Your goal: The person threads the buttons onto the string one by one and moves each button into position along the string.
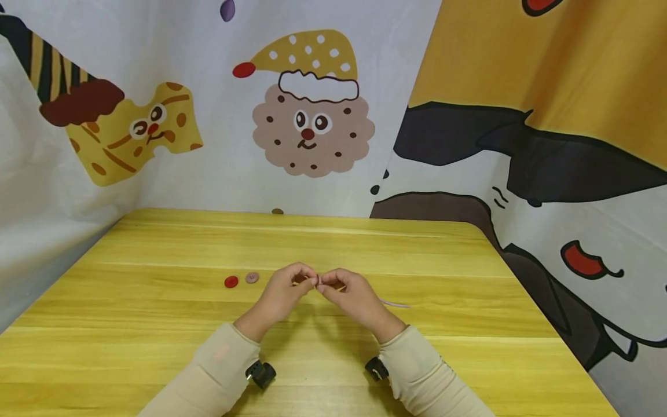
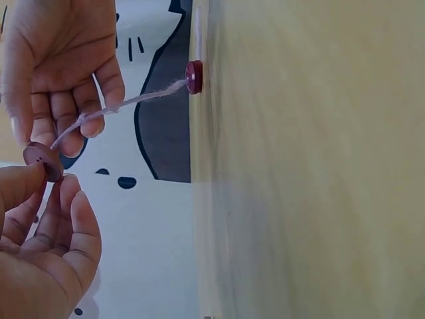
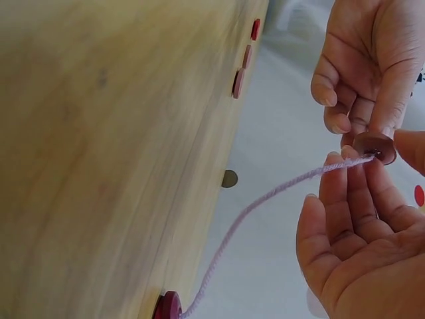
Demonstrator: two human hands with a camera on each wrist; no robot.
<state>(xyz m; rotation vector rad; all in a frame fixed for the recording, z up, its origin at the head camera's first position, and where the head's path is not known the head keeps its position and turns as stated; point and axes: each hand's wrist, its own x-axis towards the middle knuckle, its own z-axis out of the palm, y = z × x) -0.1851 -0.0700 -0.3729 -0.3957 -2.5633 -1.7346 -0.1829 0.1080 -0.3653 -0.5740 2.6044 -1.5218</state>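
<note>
A brownish-pink button (image 2: 43, 161) is held up between both hands. My left hand (image 1: 278, 294) pinches it by the rim with thumb and forefinger. On its other side, the thumb and fingertips of my right hand (image 1: 356, 298) pinch it too. Pale purple yarn (image 3: 249, 209) runs from the holes of this button, past the right fingers, down to a dark red button (image 2: 194, 78) on the tabletop. In the head view the right hand hides that dark red button, while a tail of yarn shows beyond the wrist.
Left of the hands, a bright red button (image 1: 231, 282) and a pinkish button (image 1: 252, 278) lie on the wooden table (image 1: 156, 347). The right wrist view shows another pinkish button (image 3: 238, 84) beside them. A printed cloth (image 1: 208, 174) hangs behind the table.
</note>
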